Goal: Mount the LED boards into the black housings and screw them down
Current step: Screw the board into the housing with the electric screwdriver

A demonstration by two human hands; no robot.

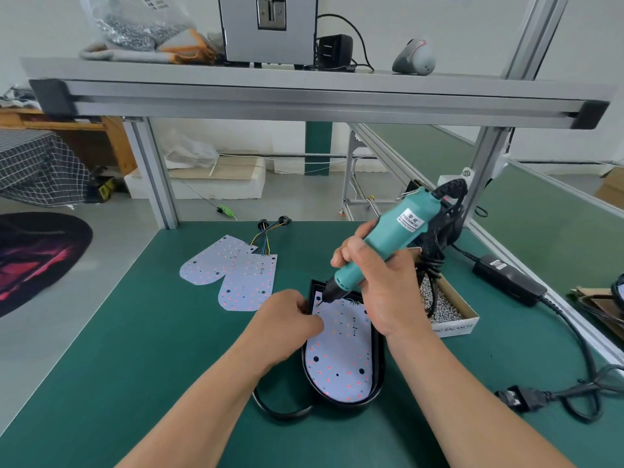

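Black housing [379, 363] holds LED board [341, 359]; left fingers [304, 304] pinch rim, right fingers [351, 251] grip screwdriver [395, 231]; box [456, 327] holds screws [442, 309].

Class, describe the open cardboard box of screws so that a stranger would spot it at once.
Start at the green work mat. Just right of the black rounded housing holding a white LED board, behind the right hand gripping the teal electric screwdriver, sits a shallow open cardboard box. Unlike its neighbours, it is filled with small silver screws.

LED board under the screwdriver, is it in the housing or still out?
In. The board lies flat inside the housing rim, and the screwdriver bit sits at its upper left corner.
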